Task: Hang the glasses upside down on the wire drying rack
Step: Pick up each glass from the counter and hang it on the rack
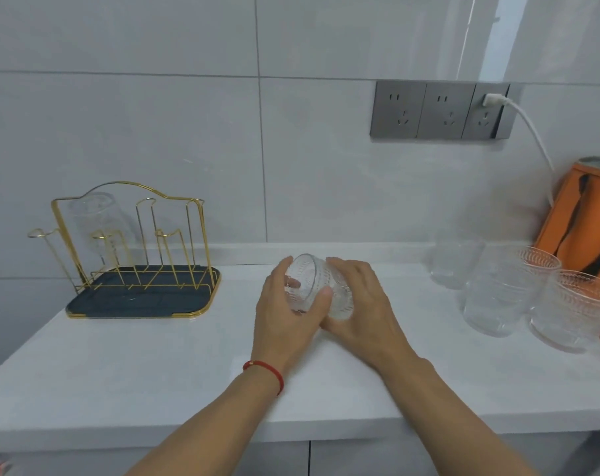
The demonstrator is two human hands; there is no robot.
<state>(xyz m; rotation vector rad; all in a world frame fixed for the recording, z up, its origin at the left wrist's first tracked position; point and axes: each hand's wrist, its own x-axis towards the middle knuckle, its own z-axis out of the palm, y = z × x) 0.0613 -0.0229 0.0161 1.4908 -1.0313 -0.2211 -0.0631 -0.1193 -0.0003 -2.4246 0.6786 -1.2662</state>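
Observation:
I hold a clear patterned glass tipped on its side just above the white counter, mouth turned left and toward the wall. My left hand grips its rim end and my right hand its base end. The gold wire drying rack stands on a dark tray at the left. One tall clear glass hangs upside down on a back prong there. Three more glasses stand upright at the right: a plain one and two patterned ones.
An orange bag sits at the far right behind the glasses. A white cable runs from the grey wall sockets down toward the bag. The counter's front edge is near my forearms.

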